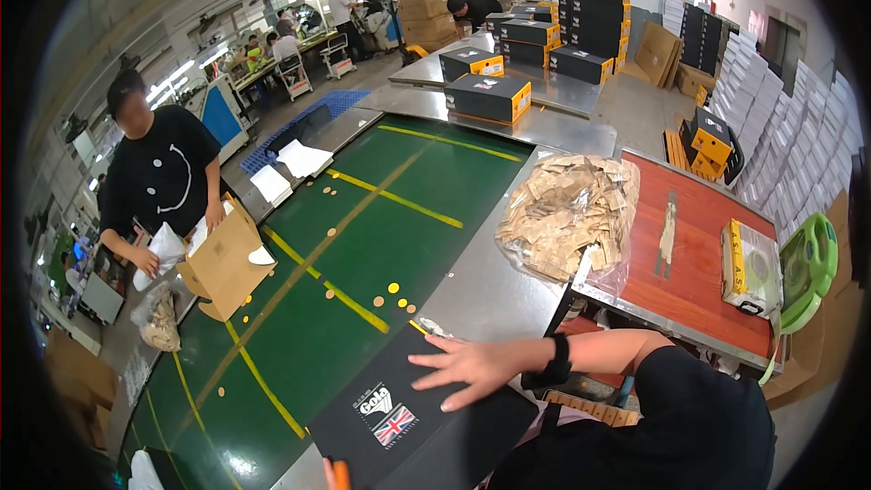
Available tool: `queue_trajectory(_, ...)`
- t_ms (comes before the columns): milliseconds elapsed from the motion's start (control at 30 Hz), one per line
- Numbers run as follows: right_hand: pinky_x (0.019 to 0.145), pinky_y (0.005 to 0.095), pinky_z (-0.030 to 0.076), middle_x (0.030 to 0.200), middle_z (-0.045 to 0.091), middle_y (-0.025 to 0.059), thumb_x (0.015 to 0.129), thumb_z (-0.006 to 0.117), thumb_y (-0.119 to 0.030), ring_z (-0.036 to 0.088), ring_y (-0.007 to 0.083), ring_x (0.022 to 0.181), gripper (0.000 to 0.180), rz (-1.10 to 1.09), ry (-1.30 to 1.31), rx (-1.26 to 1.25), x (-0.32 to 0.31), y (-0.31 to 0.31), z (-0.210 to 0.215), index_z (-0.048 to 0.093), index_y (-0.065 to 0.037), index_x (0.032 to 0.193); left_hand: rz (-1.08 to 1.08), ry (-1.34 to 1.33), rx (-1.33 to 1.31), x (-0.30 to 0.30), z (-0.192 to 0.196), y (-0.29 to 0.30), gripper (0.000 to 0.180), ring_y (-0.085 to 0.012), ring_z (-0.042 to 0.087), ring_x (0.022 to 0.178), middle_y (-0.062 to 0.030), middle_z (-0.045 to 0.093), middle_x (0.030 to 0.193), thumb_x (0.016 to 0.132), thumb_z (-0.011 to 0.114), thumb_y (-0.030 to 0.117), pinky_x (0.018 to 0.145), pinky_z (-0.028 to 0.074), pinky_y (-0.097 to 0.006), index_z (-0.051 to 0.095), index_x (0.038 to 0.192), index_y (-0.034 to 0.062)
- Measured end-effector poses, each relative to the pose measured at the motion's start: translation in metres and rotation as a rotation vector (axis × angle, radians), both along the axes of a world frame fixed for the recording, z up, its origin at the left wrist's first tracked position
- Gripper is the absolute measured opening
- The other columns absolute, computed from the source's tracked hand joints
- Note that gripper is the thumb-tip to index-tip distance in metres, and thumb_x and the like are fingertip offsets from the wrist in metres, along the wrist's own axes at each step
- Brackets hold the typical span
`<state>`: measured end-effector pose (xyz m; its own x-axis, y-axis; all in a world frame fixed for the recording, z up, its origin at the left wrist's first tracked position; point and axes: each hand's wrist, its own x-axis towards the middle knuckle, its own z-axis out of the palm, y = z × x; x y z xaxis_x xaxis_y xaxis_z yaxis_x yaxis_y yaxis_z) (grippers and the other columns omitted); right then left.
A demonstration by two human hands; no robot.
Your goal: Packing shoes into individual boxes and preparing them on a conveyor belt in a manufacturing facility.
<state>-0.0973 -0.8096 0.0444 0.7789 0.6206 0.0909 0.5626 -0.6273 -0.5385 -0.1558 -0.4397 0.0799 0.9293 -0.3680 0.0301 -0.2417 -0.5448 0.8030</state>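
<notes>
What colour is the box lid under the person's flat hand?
Black, with a small flag emblem, on the box lid under the right hand; head view.

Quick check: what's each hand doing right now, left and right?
Right hand: open, fingers spread, palm flat on the black box lid.
Left hand: barely visible at the bottom edge beside something orange; grip cannot be told.

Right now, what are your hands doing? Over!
Right hand flat, fingers spread, on the black box lid. Left hand barely in view at its near edge. Green conveyor belt beside it.
</notes>
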Motion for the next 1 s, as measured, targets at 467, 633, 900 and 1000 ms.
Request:
queue_trajectory(467, 0.117, 0.037, 0.01, 0.16, -0.005, 0.0106, 0.094, 0.052, -0.05, 0.001, 0.0221, 0.147, 0.093, -0.359, 0.976, 1.078, -0.032, -0.004, -0.057, -0.009, -0.01, 0.153, 0.832, 0.502, -0.803, -0.061, -0.044, -0.048, 0.052, -0.0258, 0.045, 0.122, -0.0183, 0.051, 0.135, 0.101, 0.047, 0.029, 0.107, 0.033, -0.037, 0.04, 0.14, -0.0054)
queue_trajectory(633, 0.117, 0.0367, 0.011, 0.161, 0.0, 0.008, 0.095, 0.046, -0.056, 0.006, 0.0205, 0.147, 0.087, -0.185, 0.799, 1.17, 0.003, -0.022, 0.015, -0.004, -0.016, 0.155, 0.527, 0.155, -0.357, -0.048, -0.015, -0.024, 0.048, -0.0253, 0.048, 0.118, -0.0184, 0.055, 0.128, 0.1, 0.051, 0.025, 0.103, 0.035, -0.036, 0.044, 0.137, -0.0048)
queue_trajectory(900, 0.116, 0.0343, 0.016, 0.15, 0.033, 0.0104, 0.1, 0.048, -0.04, 0.024, 0.021, 0.141, 0.062, -0.198, 0.529, 1.091, 0.05, -0.002, 0.061, 0.03, -0.006, 0.148, 0.435, -0.296, -0.046, 0.004, 0.011, -0.046, 0.043, -0.0247, 0.053, 0.115, -0.0187, 0.055, 0.127, 0.097, 0.057, 0.017, 0.099, 0.041, -0.034, 0.046, 0.133, -0.0045)
queue_trajectory(1000, 0.114, 0.0338, 0.022, 0.143, 0.04, 0.01, 0.102, 0.043, -0.036, 0.031, 0.0199, 0.136, 0.055, -0.205, 0.763, 1.241, 0.044, 0.001, 0.086, 0.03, -0.007, 0.147, 0.568, -0.103, -0.113, 0.023, 0.026, -0.042, 0.045, -0.0217, 0.053, 0.116, -0.0179, 0.054, 0.129, 0.097, 0.056, 0.018, 0.098, 0.043, -0.035, 0.045, 0.134, -0.0046)
